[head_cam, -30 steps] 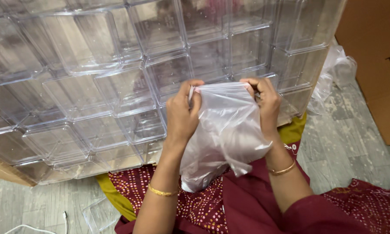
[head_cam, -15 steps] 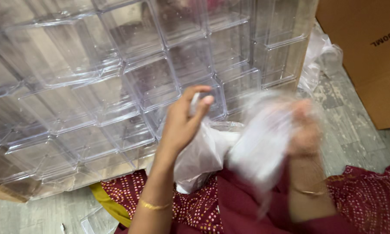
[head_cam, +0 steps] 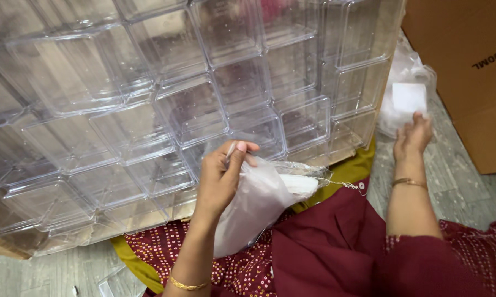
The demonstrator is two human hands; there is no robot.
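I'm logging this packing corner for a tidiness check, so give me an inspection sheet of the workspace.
Surface: grey plank-patterned floor, partly covered by maroon cloth.
Job's things: thin plastic bag, pinched at its top edge; small white square piece.
Clutter: crumpled clear plastic by the box; clear scrap on the floor.
Hands: left hand grips the bag; right hand reaches out and holds the white piece.
Cables: nothing seen.
Surroundings: stacked clear plastic containers on their sides; brown cardboard box at right.
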